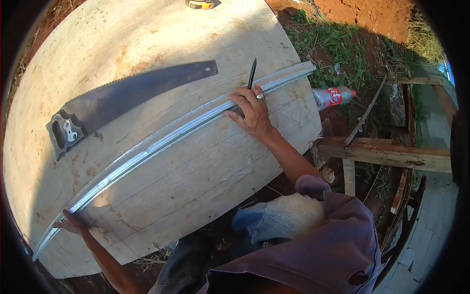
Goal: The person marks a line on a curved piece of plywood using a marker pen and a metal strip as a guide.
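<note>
A long, shiny metal channel (147, 153) lies slantwise across the plywood sheet (196, 171), its shape bowed by the lens. Near its lower left end, my left hand (73, 224) grips the channel, fingers closed over its edges. Farther up the channel, my right hand (252, 110) presses on it with fingers and thumb on either side. A dark pencil (252, 72) sticks up from between the right hand's fingers, point away from me. Beyond the channel rests a hand saw (137, 93), teeth facing away and handle (67, 133) to the left.
A yellow tape measure (200, 4) sits at the board's far edge. Right of the board are a plastic bottle (334, 97) with a red label, grass, and a wooden frame with a thick beam (391, 154). Faint parallel lines run across the plywood.
</note>
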Demonstrator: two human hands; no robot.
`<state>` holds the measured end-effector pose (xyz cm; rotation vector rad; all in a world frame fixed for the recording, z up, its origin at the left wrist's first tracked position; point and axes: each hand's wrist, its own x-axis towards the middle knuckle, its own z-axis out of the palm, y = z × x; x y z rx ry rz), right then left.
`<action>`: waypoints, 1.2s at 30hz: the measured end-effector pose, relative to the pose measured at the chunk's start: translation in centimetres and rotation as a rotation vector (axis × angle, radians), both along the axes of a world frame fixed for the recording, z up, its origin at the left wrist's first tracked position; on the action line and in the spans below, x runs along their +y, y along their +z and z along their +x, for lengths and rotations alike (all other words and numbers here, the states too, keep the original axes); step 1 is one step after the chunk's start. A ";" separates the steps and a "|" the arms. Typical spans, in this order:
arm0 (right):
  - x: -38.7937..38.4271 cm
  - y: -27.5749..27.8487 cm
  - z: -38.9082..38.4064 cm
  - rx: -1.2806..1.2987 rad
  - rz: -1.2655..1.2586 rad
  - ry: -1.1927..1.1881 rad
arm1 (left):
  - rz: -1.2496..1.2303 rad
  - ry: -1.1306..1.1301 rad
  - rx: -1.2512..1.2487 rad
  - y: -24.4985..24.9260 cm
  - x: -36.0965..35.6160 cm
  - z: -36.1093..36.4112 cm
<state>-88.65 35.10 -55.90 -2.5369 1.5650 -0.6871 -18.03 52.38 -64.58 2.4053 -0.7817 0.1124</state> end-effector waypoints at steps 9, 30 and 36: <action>0.5 -1.3 -0.5 -0.038 -0.067 0.009 | -0.044 -0.033 -0.007 0.8 0.1 -0.9; 0.4 -2.1 -0.7 -0.035 -0.046 0.006 | -0.052 0.020 -0.031 0.2 0.4 0.7; 0.2 -2.2 -0.7 -0.045 -0.059 0.032 | -0.058 0.039 0.042 1.6 -0.5 -1.9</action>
